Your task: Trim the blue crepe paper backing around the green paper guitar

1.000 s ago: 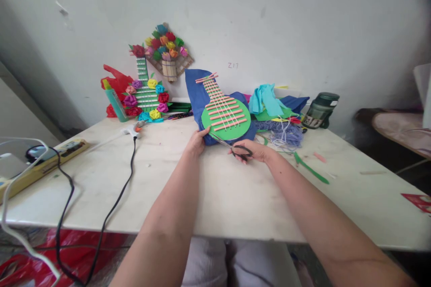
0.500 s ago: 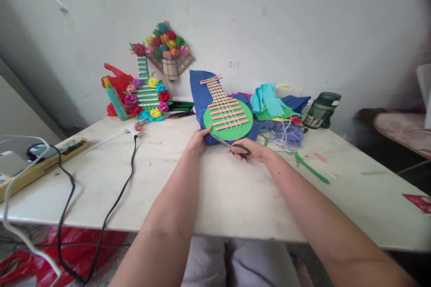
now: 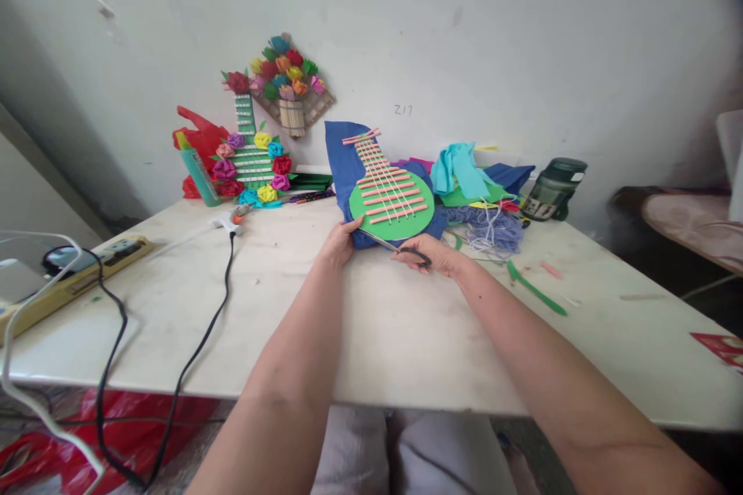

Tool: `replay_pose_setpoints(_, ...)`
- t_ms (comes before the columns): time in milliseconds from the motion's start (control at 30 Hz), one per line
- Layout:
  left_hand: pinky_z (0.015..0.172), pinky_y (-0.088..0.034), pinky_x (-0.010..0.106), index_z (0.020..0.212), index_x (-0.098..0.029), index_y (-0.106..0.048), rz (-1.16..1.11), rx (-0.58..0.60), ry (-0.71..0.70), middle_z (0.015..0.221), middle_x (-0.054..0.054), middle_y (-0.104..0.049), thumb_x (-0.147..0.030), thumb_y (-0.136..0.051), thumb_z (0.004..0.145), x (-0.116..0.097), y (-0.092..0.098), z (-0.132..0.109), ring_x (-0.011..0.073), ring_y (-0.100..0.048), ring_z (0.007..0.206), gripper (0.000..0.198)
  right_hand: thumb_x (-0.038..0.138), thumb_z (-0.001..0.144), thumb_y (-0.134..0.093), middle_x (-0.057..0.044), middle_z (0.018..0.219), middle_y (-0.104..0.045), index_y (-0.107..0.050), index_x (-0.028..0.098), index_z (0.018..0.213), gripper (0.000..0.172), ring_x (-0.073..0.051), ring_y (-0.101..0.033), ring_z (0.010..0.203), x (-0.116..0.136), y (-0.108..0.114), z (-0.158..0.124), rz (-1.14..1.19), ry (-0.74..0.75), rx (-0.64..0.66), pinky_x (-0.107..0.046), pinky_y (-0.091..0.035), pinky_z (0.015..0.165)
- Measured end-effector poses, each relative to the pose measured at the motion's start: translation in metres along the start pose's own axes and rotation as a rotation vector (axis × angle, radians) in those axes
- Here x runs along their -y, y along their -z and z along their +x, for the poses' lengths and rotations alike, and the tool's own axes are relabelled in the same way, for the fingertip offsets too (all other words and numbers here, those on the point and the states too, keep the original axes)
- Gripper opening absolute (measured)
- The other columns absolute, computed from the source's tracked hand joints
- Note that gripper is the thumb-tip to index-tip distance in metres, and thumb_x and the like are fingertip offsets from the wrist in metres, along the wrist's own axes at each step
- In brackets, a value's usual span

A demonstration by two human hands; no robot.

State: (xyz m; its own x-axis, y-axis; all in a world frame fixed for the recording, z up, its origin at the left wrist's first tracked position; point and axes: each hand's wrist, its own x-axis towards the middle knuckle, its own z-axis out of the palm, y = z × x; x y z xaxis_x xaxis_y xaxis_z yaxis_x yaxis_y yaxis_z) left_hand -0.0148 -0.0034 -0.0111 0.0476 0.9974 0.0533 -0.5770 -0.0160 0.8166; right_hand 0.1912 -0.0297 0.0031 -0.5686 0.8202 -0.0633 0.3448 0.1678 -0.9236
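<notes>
Right hand (image 3: 434,255) is clenching the scissors (image 3: 388,245) just under the green guitar piece (image 3: 395,227) while left hand (image 3: 341,242) is pinching the blue felt (image 3: 342,158), so I'm guessing the blades are risking nicking a fingertip.

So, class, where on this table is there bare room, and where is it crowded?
Bare: table between the black cable and the left hand, which grips the guitar craft; front right of the right hand holding scissors, past the green strip. Crowded: the wall side, from flower crafts to yarn and bottle.
</notes>
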Motion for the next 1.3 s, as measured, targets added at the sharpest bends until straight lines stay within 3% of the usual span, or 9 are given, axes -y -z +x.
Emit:
replay_pose_setpoints(167,0.096,-0.047,0.043,0.097,-0.008,-0.067,-0.001,-0.012,-0.011,0.096,0.014,-0.071,-0.016,-0.071,0.067,0.0,0.0,0.0,0.0287,-0.065,0.098,0.031,0.042,0.068,-0.068,0.005,0.046,-0.049,-0.064,0.01,0.074,0.033,-0.004,-0.038,0.033,0.005,-0.002,-0.003,-0.053,-0.007,0.005,-0.017,-0.028,0.031)
replay_pose_setpoints(367,0.095,-0.048,0.042,0.1,-0.009,-0.066,-0.021,-0.025,-0.002,0.093,0.013,-0.072,-0.013,-0.072,0.065,-0.001,0.003,0.001,0.0283,-0.065,0.097,0.035,0.036,0.068,-0.066,0.003,0.047,-0.054,-0.062,0.009,0.08,0.029,-0.006,-0.045,0.035,0.012,0.009,-0.017,0.04,-0.136,0.233,-0.018,-0.033,0.032)
replay_pose_setpoints(467,0.096,-0.047,0.042,0.1,-0.009,-0.066,-0.012,-0.021,-0.011,0.096,0.013,-0.071,-0.014,-0.074,0.064,-0.002,0.005,0.001,0.029,-0.064,0.099,0.037,0.038,0.07,-0.064,0.002,0.048,-0.055,-0.063,0.008,0.082,0.032,-0.007,-0.046,0.035,0.006,0.021,-0.02,0.074,-0.139,0.284,-0.019,-0.034,0.033)
replay_pose_setpoints(633,0.095,-0.048,0.043,0.102,-0.011,-0.066,0.011,0.007,-0.035,0.099,0.012,-0.071,-0.016,-0.074,0.065,-0.002,0.008,0.003,0.0289,-0.063,0.102,0.038,0.044,0.07,-0.064,0.0,0.048,-0.056,-0.062,0.006,0.084,0.04,-0.007,-0.045,0.033,-0.001,0.034,-0.022,0.12,-0.07,0.288,-0.018,-0.025,0.029)
replay_pose_setpoints(867,0.096,-0.047,0.043,0.102,-0.011,-0.067,0.018,0.011,-0.021,0.1,0.013,-0.071,-0.018,-0.074,0.065,-0.002,0.008,0.002,0.0291,-0.063,0.102,0.038,0.043,0.069,-0.066,0.001,0.048,-0.055,-0.062,0.006,0.084,0.04,-0.007,-0.043,0.033,0.0,0.035,-0.025,0.143,-0.101,0.26,-0.02,-0.031,0.032)
replay_pose_setpoints(1300,0.095,-0.047,0.044,0.098,-0.01,-0.068,0.065,0.063,0.043,0.099,0.014,-0.071,-0.017,-0.074,0.065,-0.006,0.005,-0.003,0.0305,-0.063,0.102,0.034,0.039,0.068,-0.066,0.002,0.048,-0.054,-0.061,0.008,0.083,0.036,-0.006,-0.041,0.033,0.006,0.026,-0.023,0.176,-0.156,0.312,-0.019,-0.028,0.031)
